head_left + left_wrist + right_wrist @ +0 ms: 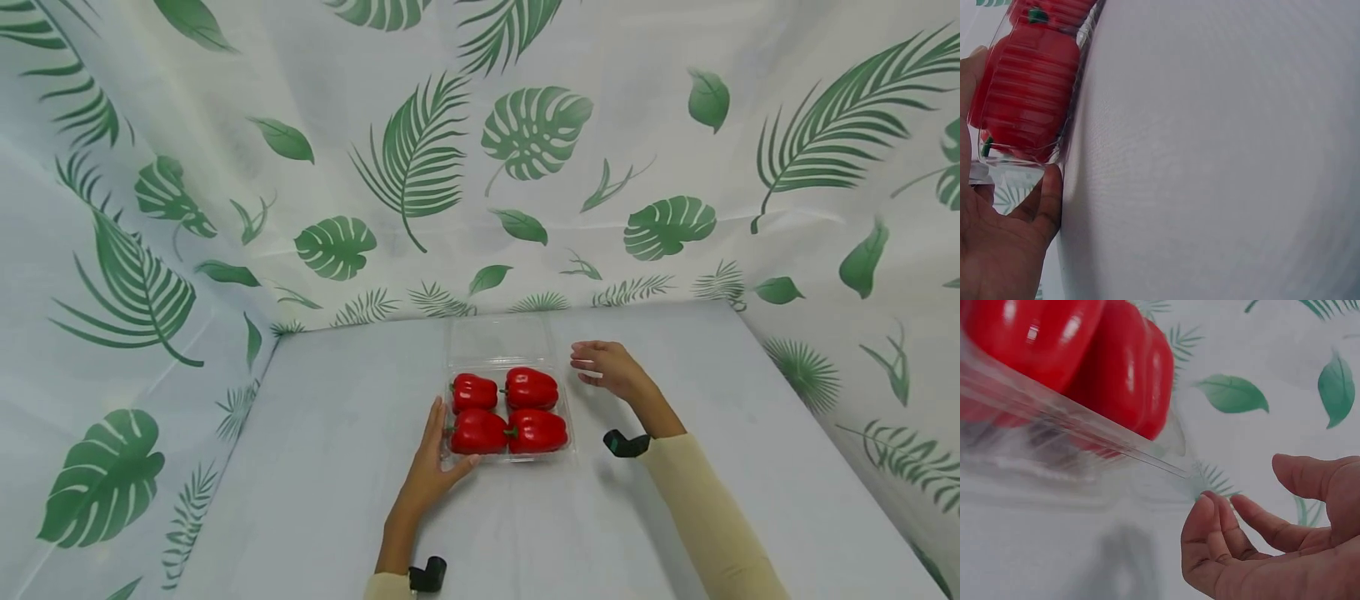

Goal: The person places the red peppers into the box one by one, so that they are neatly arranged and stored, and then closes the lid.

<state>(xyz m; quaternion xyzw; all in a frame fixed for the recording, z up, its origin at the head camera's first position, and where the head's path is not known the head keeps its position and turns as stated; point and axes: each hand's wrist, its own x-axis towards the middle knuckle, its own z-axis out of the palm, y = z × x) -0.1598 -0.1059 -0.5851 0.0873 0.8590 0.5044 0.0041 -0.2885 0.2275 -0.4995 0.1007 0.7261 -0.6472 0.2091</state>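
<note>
A clear plastic clamshell box (564,451) lies on the table with its transparent lid (498,340) folded back toward the wall. Several red bell peppers (537,432) with green stems sit inside it, in two rows. My left hand (429,473) rests along the box's left side, fingers fairly straight and thumb at the front edge; the left wrist view shows a pepper (1032,81) through the ribbed plastic. To the right of the box hovers my right hand (613,368), holding nothing, its fingers loosely bent. In the right wrist view its fingertips (1197,519) are close to the box's rim.
A white cloth covers the table (322,433). Behind and at both sides hangs a white curtain (442,275) printed with green leaves. Each wrist wears a small black camera, such as the right one (626,443).
</note>
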